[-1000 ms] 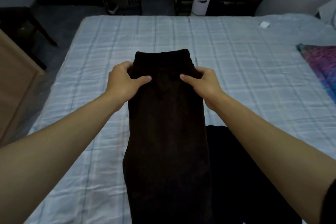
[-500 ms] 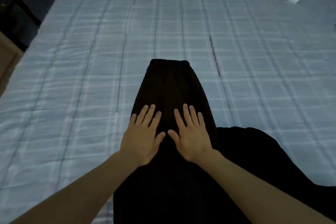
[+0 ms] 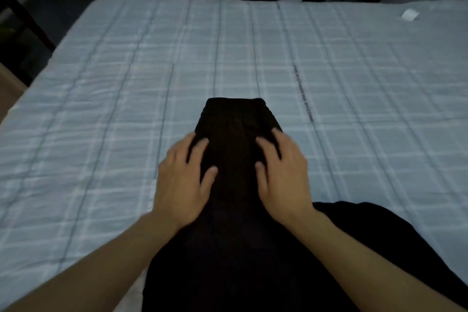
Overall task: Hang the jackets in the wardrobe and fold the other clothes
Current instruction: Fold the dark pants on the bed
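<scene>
— On the bed with the pale blue checked quilt [image 3: 126,109], what is laid out, and where?

— A long dark brown soft-cloth garment [image 3: 233,129] is laid lengthwise towards the near side. Its far end is squared off, and its near end is lost below the view.

— How is it held?

— Its left edge is covered by the left hand [image 3: 181,182], its right edge by the right hand [image 3: 285,175]. Each grip is spread, with fingers slightly bent and laid on the cloth. Nothing is seen to be pinched, though the fingertips are blurred.

— Why so?

— The cloth is probably being pressed flat and its edges evened, so that a clean cross-fold can be made. That fold is judged not yet made.

— What else is noted?

— A second dark heap of cloth [image 3: 379,248] is seen just beside it on the right. Whether the two are joined cannot be told.
</scene>
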The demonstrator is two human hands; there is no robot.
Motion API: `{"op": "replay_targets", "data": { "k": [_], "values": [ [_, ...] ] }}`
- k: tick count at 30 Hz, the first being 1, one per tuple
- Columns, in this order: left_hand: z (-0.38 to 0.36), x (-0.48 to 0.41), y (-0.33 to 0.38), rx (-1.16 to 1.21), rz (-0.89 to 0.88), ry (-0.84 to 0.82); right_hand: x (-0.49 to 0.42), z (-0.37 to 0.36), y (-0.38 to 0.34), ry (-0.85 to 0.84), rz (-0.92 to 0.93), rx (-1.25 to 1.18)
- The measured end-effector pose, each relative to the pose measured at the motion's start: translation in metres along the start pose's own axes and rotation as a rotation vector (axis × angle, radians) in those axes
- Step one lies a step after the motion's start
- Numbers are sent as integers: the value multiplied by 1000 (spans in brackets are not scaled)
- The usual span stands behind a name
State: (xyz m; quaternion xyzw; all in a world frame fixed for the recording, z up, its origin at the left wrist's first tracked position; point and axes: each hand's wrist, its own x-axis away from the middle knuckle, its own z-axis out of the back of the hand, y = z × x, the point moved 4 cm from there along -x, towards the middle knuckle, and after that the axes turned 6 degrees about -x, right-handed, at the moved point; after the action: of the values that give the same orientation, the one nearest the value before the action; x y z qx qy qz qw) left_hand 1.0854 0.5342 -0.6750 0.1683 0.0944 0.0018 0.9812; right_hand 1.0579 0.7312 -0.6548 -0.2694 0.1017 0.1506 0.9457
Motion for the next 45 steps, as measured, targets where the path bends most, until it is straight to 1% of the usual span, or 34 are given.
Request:
{"op": "replay_targets", "data": {
  "k": [1, 2, 4, 5, 6, 9, 11, 13, 16, 19, 22, 25, 29, 32, 34, 38, 42, 45],
  "values": [
    [4, -16, -5, 53, 97, -33, -18, 7, 5, 11, -72, 6],
    [4, -32, -10, 147, 216, -144, -33, 9, 14, -67, -180, -2],
    [-5, -52, -13, 401, 464, -394, -51, -2, 35, -315, -466, -107],
    [-8, -57, -12, 475, 538, -454, -54, -8, 43, -391, -574, -180],
    [-11, -60, -11, 487, 565, -465, -55, -12, 49, -415, -636, -243],
    [-13, -62, -10, 473, 591, -372, -57, -14, 59, -348, -712, -407],
    [-6, -60, -8, 575, 610, -326, -58, -7, 60, -314, -722, -508],
    [15, -57, -1, 724, 616, -284, -58, 12, 49, -277, -692, -605],
    [67, -47, 20, 897, 599, -199, -52, 53, 19, -236, -603, -747],
    [121, -24, 41, 912, 512, -147, -37, 102, -14, -251, -496, -812],
    [169, 17, 59, 854, 394, -126, -10, 151, -38, -262, -397, -801],
    [206, 70, 77, 734, 274, -121, 33, 191, -56, -288, -271, -689],
    [236, 153, 104, 575, 149, -100, 109, 230, -82, -331, -135, -632],
    [255, 218, 129, 452, 19, -27, 170, 255, -97, -345, -30, -629],
    [265, 259, 144, 399, -72, 11, 210, 271, -107, -361, 53, -577],
    [275, 331, 168, 306, -242, 63, 279, 295, -116, -334, 206, -495],
    [274, 395, 186, 230, -372, 29, 349, 312, -121, -340, 277, -409],
    [262, 451, 192, 209, -447, -18, 409, 307, -118, -364, 307, -345]
  ]
}}
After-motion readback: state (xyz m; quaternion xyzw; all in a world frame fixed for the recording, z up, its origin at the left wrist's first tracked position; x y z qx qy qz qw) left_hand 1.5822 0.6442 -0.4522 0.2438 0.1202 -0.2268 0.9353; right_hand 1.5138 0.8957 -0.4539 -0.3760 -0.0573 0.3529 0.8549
